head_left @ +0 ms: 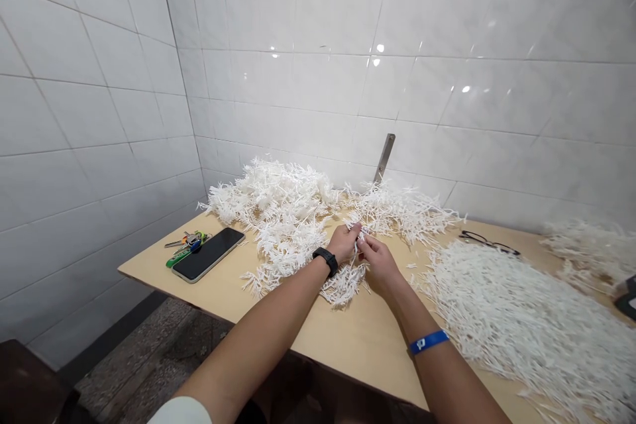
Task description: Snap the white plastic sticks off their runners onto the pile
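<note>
Where hands (342, 244) pinch it, white sprig (362, 235) partly hidden.

The white cluster (352, 224) at the fingertips of my left hand (342, 243) and right hand (376, 257) looks like matt moulded plastic. The heaped sprigs (281, 193) share this finish, with a rough, bristly surface; the loose strips (527, 311) to my right look equally plastic, smooth and slightly translucent. My counter (358, 351) has a smooth, wood-coloured top with a low sheen. The wall tiles (298, 20) are glossy, ceramic-looking, and reflect lamps as bright spots. The upright bar (384, 159) is bare grey metal. The phone (211, 254) presents a smooth, dark, glassy face; the keys (175, 243) are metallic. My watch strap (326, 261) appears matt black; my sleeve (181, 412) is pale cloth. The floor (144, 358) is speckled, stone-like.
</note>
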A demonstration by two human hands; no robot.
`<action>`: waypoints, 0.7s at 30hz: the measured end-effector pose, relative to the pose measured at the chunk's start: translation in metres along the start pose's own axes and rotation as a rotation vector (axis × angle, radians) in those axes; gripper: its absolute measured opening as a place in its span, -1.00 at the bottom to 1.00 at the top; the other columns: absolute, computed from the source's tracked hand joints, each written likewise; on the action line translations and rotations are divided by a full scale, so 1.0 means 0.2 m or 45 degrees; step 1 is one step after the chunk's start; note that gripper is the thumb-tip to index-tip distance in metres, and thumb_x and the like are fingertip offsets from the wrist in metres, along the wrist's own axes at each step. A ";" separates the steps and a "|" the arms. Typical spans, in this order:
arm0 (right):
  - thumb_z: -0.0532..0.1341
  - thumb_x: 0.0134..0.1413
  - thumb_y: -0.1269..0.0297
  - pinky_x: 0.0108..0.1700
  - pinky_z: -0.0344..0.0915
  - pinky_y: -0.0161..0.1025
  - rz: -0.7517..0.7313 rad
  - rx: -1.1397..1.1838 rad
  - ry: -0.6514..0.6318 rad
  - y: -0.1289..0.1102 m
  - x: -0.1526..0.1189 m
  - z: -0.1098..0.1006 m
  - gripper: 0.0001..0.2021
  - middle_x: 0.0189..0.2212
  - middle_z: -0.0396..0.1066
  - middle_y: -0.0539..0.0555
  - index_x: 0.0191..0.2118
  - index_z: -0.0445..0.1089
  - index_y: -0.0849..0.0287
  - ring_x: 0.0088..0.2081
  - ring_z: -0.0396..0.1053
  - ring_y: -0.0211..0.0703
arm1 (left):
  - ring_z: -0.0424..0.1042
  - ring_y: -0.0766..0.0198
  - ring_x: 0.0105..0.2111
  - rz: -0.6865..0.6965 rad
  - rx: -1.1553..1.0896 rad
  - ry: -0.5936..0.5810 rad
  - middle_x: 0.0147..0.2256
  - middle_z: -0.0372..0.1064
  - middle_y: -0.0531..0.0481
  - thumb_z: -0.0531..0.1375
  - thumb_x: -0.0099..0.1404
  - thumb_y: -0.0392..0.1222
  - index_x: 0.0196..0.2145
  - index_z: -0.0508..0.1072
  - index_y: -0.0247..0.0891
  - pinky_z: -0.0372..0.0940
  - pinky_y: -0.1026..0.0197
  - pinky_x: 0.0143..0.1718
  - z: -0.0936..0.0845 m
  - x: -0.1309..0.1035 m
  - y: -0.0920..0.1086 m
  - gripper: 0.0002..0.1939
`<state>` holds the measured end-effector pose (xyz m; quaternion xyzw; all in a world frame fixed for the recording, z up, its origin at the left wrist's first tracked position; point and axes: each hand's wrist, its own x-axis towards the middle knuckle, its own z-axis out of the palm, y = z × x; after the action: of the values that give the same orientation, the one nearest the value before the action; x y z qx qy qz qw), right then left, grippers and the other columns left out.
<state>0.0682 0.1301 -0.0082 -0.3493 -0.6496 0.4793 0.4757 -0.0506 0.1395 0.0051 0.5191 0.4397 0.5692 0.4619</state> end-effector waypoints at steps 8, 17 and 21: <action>0.23 -0.01 -0.08 -0.40 0.15 -0.27 -0.040 -0.017 -0.060 -0.03 -0.02 0.02 -0.61 -0.56 0.30 -0.02 -0.53 0.28 0.17 -0.48 0.23 -0.22 | 0.20 0.37 -0.68 -0.108 -0.048 0.067 -0.70 0.20 0.07 0.08 0.21 0.25 -0.51 0.34 -0.33 0.11 0.29 -0.60 -0.02 0.03 -0.01 -0.48; 0.23 0.00 -0.03 -0.39 0.27 -0.26 -0.084 0.257 0.460 -0.08 -0.02 0.00 -0.67 -0.33 0.49 0.14 -0.38 0.43 0.20 -0.43 0.35 -0.22 | 0.44 0.26 -0.46 -0.237 -0.428 -0.007 -0.32 0.49 -0.25 0.02 0.29 0.20 -0.19 0.43 -0.41 0.31 0.21 -0.39 -0.04 0.03 0.04 -0.45; 0.11 0.12 0.07 -0.27 0.39 -0.21 -0.112 0.637 1.104 -0.06 -0.01 -0.13 -0.71 -0.22 0.50 0.12 -0.14 0.34 0.14 -0.36 0.44 -0.24 | 0.44 0.21 -0.21 -0.224 -0.365 -0.049 -0.09 0.44 -0.30 0.02 0.29 0.22 -0.12 0.46 -0.39 0.28 0.18 -0.17 -0.05 0.02 0.05 -0.42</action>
<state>0.0940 0.1329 0.0061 -0.3639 -0.2716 0.4107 0.7907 -0.0605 0.1416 0.0158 0.4181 0.3888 0.5733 0.5877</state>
